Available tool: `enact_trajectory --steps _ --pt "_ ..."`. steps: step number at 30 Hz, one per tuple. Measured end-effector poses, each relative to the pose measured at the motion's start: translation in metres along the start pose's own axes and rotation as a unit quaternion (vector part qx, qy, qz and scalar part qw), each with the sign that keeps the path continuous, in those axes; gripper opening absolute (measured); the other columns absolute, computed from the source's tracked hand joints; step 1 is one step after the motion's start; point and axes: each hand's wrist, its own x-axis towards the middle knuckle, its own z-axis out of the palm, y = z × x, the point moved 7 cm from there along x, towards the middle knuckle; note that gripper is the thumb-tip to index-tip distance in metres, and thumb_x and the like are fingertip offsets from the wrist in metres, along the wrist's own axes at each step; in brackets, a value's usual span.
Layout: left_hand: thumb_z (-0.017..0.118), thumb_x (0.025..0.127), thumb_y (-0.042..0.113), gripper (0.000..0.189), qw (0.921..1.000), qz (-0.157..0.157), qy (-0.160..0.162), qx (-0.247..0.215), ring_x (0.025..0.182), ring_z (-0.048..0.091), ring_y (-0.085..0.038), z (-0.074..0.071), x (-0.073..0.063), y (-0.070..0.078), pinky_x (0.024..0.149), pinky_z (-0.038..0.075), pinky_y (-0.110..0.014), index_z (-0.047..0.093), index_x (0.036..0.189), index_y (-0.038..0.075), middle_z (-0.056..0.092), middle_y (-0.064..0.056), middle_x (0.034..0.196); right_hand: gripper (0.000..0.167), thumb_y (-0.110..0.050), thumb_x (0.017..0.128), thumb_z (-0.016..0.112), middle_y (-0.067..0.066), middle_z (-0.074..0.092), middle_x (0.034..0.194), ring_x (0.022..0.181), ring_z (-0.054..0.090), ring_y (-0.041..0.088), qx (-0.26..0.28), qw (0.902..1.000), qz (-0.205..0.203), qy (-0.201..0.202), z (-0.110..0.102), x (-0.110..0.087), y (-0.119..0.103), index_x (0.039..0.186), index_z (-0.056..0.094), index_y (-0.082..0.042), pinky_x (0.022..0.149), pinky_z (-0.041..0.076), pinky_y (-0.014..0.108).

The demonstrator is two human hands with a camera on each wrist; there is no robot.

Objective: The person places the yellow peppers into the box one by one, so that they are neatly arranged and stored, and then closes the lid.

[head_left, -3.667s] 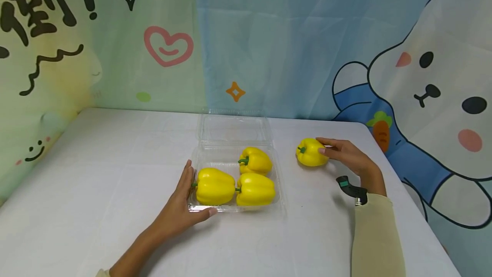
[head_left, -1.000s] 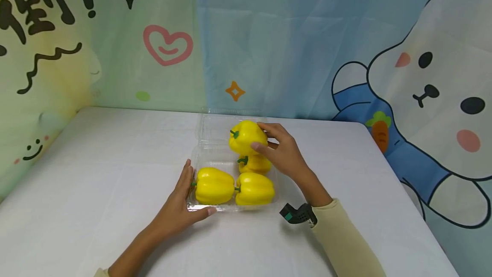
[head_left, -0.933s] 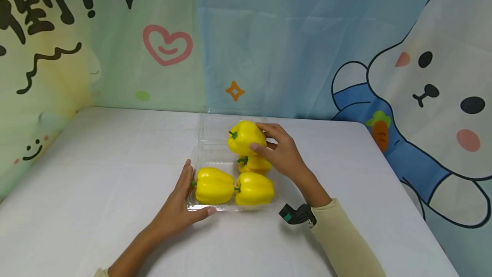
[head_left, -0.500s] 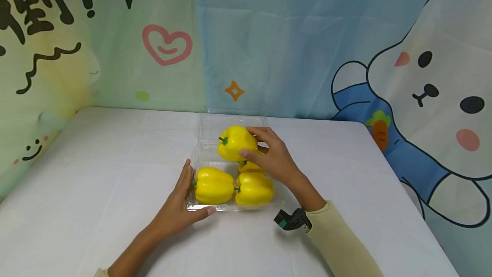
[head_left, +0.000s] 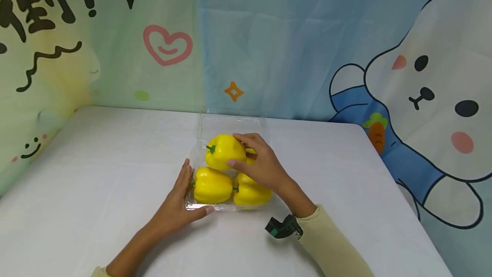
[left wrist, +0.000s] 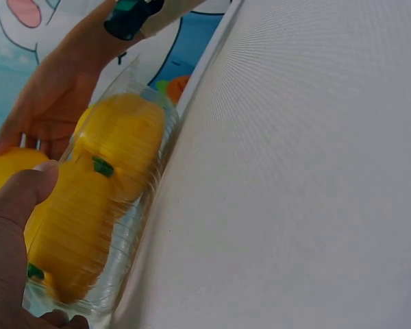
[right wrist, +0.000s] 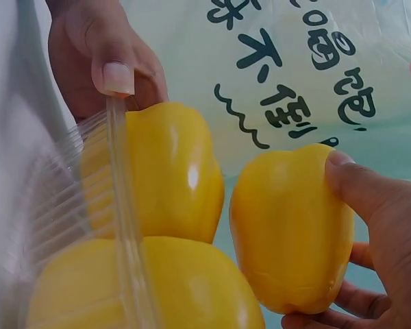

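Observation:
My right hand (head_left: 265, 166) grips a yellow bell pepper (head_left: 223, 153) by its right side, green stem pointing left, over the back left of a clear plastic clamshell box (head_left: 200, 205). In the right wrist view the thumb and fingers pinch the held pepper (right wrist: 294, 226) beside the two front ones. Inside the box lie a front left pepper (head_left: 212, 186), a front right pepper (head_left: 251, 191) and a back right pepper (head_left: 250, 152), mostly hidden behind the right hand. My left hand (head_left: 177, 206) holds the box's front left corner, its thumb along the front rim.
The box's clear lid (head_left: 230, 125) lies opened back toward the far table edge. A white cloth covers the table (head_left: 96, 183). Behind it hangs a printed cartoon backdrop (head_left: 269, 54). A black wrist camera (head_left: 283, 227) sticks out from the right wrist.
The right hand has taken the fourth pepper from the table right of the box, carried it left over the box and lowered it toward the back left. The left hand stays at the corner.

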Motion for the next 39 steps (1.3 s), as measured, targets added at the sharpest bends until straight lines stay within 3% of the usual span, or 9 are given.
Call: enact_trajectory --steps 6,18,29,34,39 --pt "0.081 0.077 0.046 0.117 1.0000 -0.001 -0.002 -0.002 0.146 0.012 -0.028 0.000 -0.001 -0.001 0.113 0.017 -0.054 0.004 0.156 0.005 -0.008 -0.002 0.162 0.061 -0.028 0.087 0.075 0.003 0.047 0.127 0.119 0.050 0.018 0.013 0.9998 0.004 -0.011 0.006 0.001 0.000 0.142 0.052 -0.012 0.096 0.046 0.038" --pt "0.081 0.077 0.044 0.118 1.0000 0.003 -0.004 -0.008 0.146 0.011 -0.028 -0.002 0.000 0.001 0.113 0.017 -0.052 0.003 0.156 0.005 -0.007 -0.005 0.162 0.064 -0.033 0.089 0.072 0.004 0.045 0.127 0.115 0.049 0.017 -0.031 0.9992 0.024 -0.011 0.013 0.006 -0.004 0.145 0.048 -0.013 0.098 0.046 0.038" --pt "0.081 0.077 0.043 0.118 0.9998 0.004 -0.011 -0.017 0.146 0.010 -0.027 0.000 0.000 0.000 0.113 0.018 -0.050 0.001 0.156 0.008 -0.010 -0.004 0.162 0.062 -0.039 0.089 0.071 0.004 0.047 0.124 0.105 0.051 0.019 -0.086 0.9916 0.081 -0.053 0.024 0.015 0.001 0.143 0.051 -0.016 0.093 0.047 0.037" --pt "0.080 0.077 0.045 0.117 0.9998 0.002 -0.016 -0.013 0.146 0.009 -0.027 0.002 0.000 0.001 0.113 0.017 -0.052 0.002 0.156 0.007 -0.011 -0.003 0.162 0.050 -0.032 0.093 0.067 0.002 0.051 0.119 0.105 0.052 0.015 -0.090 0.9914 0.077 -0.055 0.026 0.015 0.002 0.138 0.056 -0.013 0.094 0.047 0.034" --pt "0.080 0.077 0.046 0.117 0.9999 0.002 -0.012 -0.009 0.146 0.009 -0.026 0.000 -0.001 0.001 0.113 0.017 -0.051 0.002 0.156 0.009 -0.010 -0.002 0.162 0.056 -0.038 0.093 0.065 0.004 0.050 0.125 0.108 0.052 0.017 -0.106 0.9893 0.069 -0.073 0.030 0.016 0.003 0.142 0.051 -0.013 0.095 0.046 0.036"
